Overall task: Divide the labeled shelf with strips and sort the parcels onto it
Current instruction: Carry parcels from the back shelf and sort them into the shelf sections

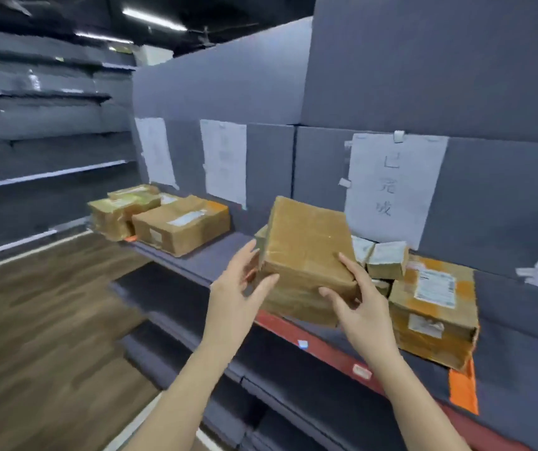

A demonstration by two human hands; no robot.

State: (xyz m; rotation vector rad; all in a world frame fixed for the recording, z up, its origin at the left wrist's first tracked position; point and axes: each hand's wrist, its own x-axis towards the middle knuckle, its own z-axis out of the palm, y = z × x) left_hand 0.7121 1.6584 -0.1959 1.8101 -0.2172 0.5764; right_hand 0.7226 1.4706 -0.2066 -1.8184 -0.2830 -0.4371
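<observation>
Currently both of my hands are on one brown taped parcel (pixel 306 252), which sits tilted at the front of the labeled shelf (pixel 215 258), its top face leaning toward me. My left hand (pixel 240 281) is at its left side: thumb up along the left edge, fingers straight and spread, fingertips touching the lower left corner, not wrapped round it. My right hand (pixel 355 304) is at the lower right corner: thumb laid on the top face, fingers slightly bent against the front face below (whether they actually clamp the box, I cannot tell; it reads as a light touch).

Position of the parcel: between the middle paper sheet (pixel 223 161) and the handwritten paper label (pixel 391 187) on the grey back wall, just above the red front edge (pixel 313 340) of the shelf.

Just right of it: two small pale parcels (pixel 386 260) stacked close together, then a larger box with orange tape and a shipping label (pixel 433 307), near the shelf front. Well to the left: a group of brown cartons (pixel 163 219), touching one another. Wood-pattern floor (pixel 39 320) below left. Blur is moderate.
</observation>
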